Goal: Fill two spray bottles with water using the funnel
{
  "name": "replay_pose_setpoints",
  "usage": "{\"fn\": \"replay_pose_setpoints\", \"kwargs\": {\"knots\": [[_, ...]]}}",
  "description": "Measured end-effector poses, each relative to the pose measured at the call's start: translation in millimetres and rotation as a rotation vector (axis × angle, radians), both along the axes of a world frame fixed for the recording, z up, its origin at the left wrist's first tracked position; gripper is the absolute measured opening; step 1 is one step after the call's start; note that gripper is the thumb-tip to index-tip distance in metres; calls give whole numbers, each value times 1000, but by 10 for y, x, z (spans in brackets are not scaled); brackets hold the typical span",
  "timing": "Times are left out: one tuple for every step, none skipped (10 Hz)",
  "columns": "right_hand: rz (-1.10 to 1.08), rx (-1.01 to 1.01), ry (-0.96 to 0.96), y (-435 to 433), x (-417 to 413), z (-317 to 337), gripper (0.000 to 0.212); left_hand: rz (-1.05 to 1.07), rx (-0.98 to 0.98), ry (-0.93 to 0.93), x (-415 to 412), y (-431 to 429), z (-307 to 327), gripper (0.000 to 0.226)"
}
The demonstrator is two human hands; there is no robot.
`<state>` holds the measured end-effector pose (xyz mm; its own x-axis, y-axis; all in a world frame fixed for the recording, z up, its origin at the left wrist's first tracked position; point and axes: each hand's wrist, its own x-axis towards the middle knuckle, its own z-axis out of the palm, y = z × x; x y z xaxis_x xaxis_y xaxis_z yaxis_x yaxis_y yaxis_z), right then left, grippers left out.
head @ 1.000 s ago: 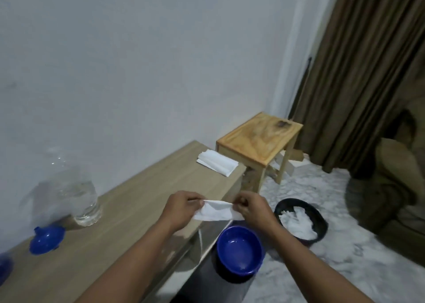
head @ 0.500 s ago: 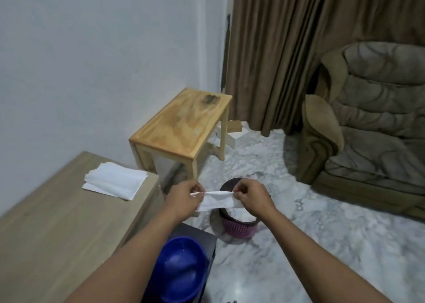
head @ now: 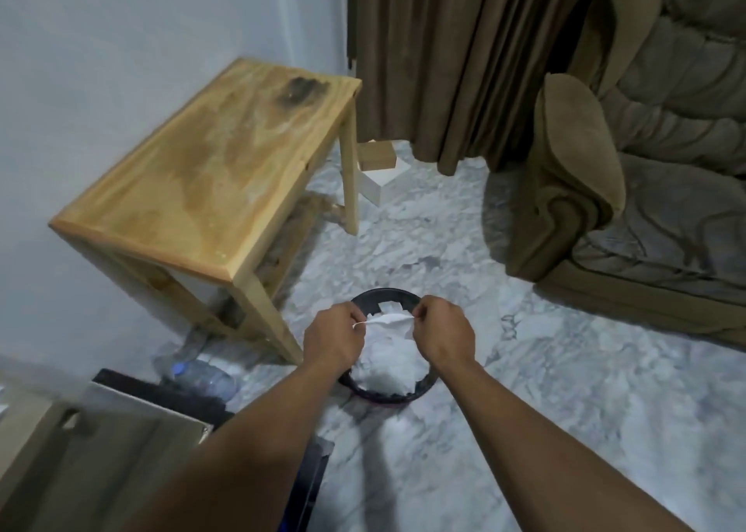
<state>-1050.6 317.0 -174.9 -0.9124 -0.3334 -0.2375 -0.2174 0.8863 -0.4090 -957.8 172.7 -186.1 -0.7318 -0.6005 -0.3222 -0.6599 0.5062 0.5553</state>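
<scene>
white tissue (head: 386,320) stretched between left hand (head: 333,339) and right hand (head: 443,334), each grip pinching one end, directly above a black wastebasket (head: 365,296) holding crumpled paper on the marble floor (head: 545,390); possibly plastic bottles (head: 202,374) lie beside the wooden stool (head: 210,168).

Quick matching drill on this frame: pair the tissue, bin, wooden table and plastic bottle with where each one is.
1 tissue
2 bin
3 wooden table
4 plastic bottle

A lying on the floor by the table leg
B against the wall, left
C stretched between left hand and right hand
D on the floor under the hands, full of white paper

Pairs: 1-C, 2-D, 3-B, 4-A
</scene>
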Motion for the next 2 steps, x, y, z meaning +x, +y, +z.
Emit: {"fn": "replay_pose_setpoints", "kwargs": {"knots": [[-13,19,5,-19,-183,-151,27,-12,11,-15,-265,-40,-143,10],[-10,27,-16,27,-198,-218,32,-62,-47,-56,-293,-58,-173,39]]}}
